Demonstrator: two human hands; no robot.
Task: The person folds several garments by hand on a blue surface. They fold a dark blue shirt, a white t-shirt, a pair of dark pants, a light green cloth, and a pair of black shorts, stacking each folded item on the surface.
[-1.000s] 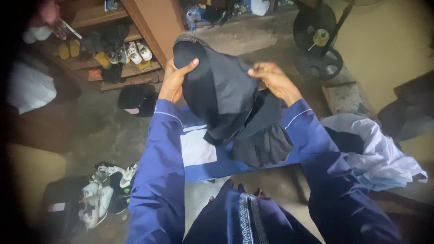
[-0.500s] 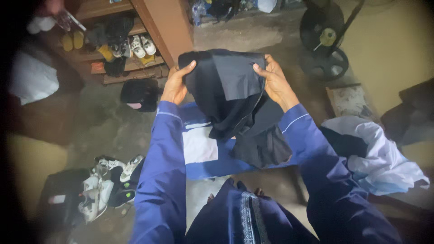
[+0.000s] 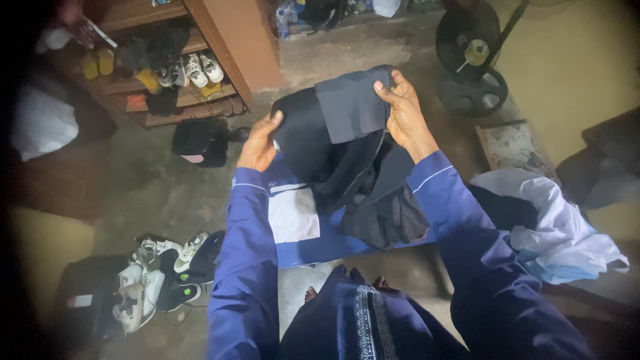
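Observation:
I hold a dark navy garment [image 3: 333,140] up in front of me with both hands. My left hand [image 3: 259,144] grips its left edge. My right hand [image 3: 404,115] pinches a folded-over flap at its upper right. The lower part of the garment hangs down in loose folds onto a blue and white cloth [image 3: 293,223] spread below it. Both my arms are in blue sleeves with a thin white stripe near the cuff.
A wooden shoe rack [image 3: 167,73] with several shoes stands at the upper left. White sneakers [image 3: 143,280] lie on the floor at lower left. A floor fan [image 3: 472,60] stands at the upper right. A white and pale blue cloth heap [image 3: 560,233] lies to the right.
My right hand has folded the garment's top right part over to the front, and both hands have lowered slightly. The left hand has shifted down along the left edge.

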